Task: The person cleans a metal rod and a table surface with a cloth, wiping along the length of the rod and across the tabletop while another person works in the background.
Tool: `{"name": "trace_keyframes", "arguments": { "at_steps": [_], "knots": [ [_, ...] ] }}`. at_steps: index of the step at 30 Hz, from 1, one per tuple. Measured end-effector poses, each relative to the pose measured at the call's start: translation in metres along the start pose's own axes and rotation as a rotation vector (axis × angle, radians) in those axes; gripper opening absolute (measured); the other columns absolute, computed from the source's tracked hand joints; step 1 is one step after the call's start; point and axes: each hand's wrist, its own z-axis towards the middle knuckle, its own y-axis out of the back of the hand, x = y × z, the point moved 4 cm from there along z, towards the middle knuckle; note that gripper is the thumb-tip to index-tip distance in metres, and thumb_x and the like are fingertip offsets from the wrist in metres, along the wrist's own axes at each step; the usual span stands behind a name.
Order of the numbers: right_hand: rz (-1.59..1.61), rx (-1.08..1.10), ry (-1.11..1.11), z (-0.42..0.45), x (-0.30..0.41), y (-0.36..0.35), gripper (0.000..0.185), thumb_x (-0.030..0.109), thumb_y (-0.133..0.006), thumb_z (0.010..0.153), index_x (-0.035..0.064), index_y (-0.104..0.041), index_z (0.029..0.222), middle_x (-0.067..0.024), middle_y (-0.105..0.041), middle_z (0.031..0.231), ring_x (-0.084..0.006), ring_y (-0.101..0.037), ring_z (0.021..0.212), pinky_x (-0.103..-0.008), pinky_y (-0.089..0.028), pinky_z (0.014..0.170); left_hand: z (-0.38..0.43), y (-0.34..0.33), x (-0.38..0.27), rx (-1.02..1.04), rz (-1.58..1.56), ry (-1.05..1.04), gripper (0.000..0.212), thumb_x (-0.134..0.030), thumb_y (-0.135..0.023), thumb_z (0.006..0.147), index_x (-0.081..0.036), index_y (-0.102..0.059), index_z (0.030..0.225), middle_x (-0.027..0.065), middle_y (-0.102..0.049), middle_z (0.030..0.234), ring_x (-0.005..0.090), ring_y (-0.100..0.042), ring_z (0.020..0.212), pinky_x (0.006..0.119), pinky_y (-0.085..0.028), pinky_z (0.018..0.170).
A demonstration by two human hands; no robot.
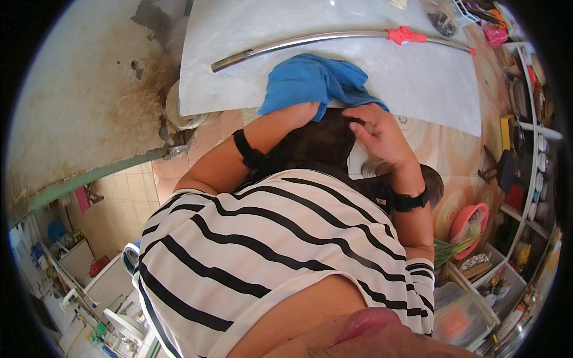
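A blue cloth (309, 80) lies bunched at the near edge of a white tabletop (429, 89). My left hand (310, 109) reaches beneath the cloth, which hides its fingers, so its grip does not show. At the cloth's right corner is my right hand (376, 127), fingers apart and holding nothing; whether a fingertip touches the cloth is unclear. Beyond the cloth, a shiny metal pole (309, 40) with a red plastic fitting (405, 36) stretches across the table.
A stained wall (98, 80) stands close on the left. To the right are a shelving rack (530, 94) with stacked items, a pink basin (461, 223) with green stalks beside it, and a clear plastic bin (461, 308). A plastic bag (441, 20) sits at the table's far right.
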Motion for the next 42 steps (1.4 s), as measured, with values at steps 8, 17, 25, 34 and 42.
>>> {"name": "trace_keyframes", "arguments": {
  "at_steps": [8, 17, 25, 34, 42],
  "knots": [
    [0.142, -0.509, -0.386, -0.011, -0.093, 0.055, 0.015, 0.014, -0.059, 0.095, 0.0015, -0.067, 0.094, 0.0022, -0.063, 0.079, -0.0056, -0.052, 0.071, -0.0215, -0.045, 0.068, 0.041, -0.025, -0.032, 0.155, -0.039, -0.036, 0.019, -0.021, -0.059, 0.085, -0.009, -0.068, 0.096, 0.0141, -0.066, 0.102, 0.0332, -0.061, 0.095, 0.045, -0.048, 0.084],
    [0.144, -0.682, -0.326, -0.024, -0.146, 0.051, 0.013, 0.013, -0.063, 0.093, 0.0011, -0.068, 0.091, 0.0039, -0.062, 0.079, -0.0034, -0.051, 0.072, -0.0194, -0.043, 0.066, -0.016, -0.026, 0.0, -0.021, -0.185, 0.008, 0.021, -0.023, -0.062, 0.083, -0.009, -0.068, 0.097, 0.0127, -0.066, 0.103, 0.0351, -0.061, 0.097, 0.046, -0.047, 0.085],
    [0.15, -0.687, -0.308, -0.021, -0.141, 0.049, 0.013, 0.012, -0.062, 0.093, 0.0007, -0.068, 0.093, 0.0044, -0.062, 0.079, -0.0032, -0.05, 0.071, -0.0191, -0.042, 0.066, -0.087, 0.079, 0.074, 0.246, 0.327, 0.229, 0.031, -0.027, -0.066, 0.079, -0.01, -0.066, 0.105, 0.0138, -0.065, 0.111, 0.0352, -0.057, 0.108, 0.046, -0.044, 0.096],
    [0.119, -0.695, -0.317, -0.021, -0.137, 0.045, 0.013, 0.013, -0.062, 0.093, 0.0008, -0.068, 0.094, 0.004, -0.062, 0.079, -0.0032, -0.049, 0.071, -0.0191, -0.042, 0.065, -0.106, 0.097, 0.108, 0.053, 0.412, 0.23, 0.035, -0.025, -0.063, 0.076, -0.011, -0.066, 0.108, 0.015, -0.064, 0.113, 0.0378, -0.057, 0.108, 0.048, -0.044, 0.097],
    [-0.301, -0.555, -0.505, -0.007, -0.123, 0.046, 0.011, 0.013, -0.064, 0.089, 0.0045, -0.069, 0.093, -0.0047, -0.068, 0.076, -0.0188, -0.061, 0.065, -0.0276, -0.049, 0.065, -0.048, 0.079, 0.039, -0.01, 0.021, 0.069, 0.013, -0.016, -0.066, 0.075, -0.011, -0.064, 0.087, 0.0119, -0.064, 0.089, 0.0356, -0.061, 0.083, 0.042, -0.051, 0.071]
  ]
}}
